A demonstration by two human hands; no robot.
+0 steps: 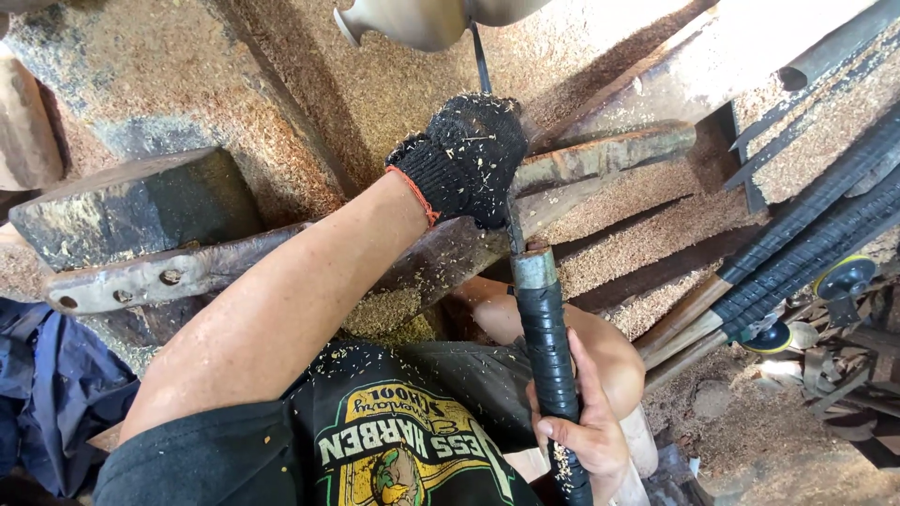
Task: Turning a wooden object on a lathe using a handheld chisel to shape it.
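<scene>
My left hand (464, 155), in a black knit glove flecked with sawdust, is closed over the thin metal shaft of a long turning chisel (536, 281), pressing it onto a worn wooden rest bar (600, 155). My bare right hand (586, 436) grips the lower end of the chisel's black wrapped handle, close to my body. The shaft runs up past the glove to a pale rounded wooden piece (422, 21) at the top edge. The chisel tip is hidden against that piece.
Sawdust (375, 84) covers the sloping wooden frame. A dark wooden block (141, 201) and a bolted metal bar (141, 281) lie at left, with blue cloth (47, 394) below. Several long tools with black wrapped handles (806, 244) lean at right.
</scene>
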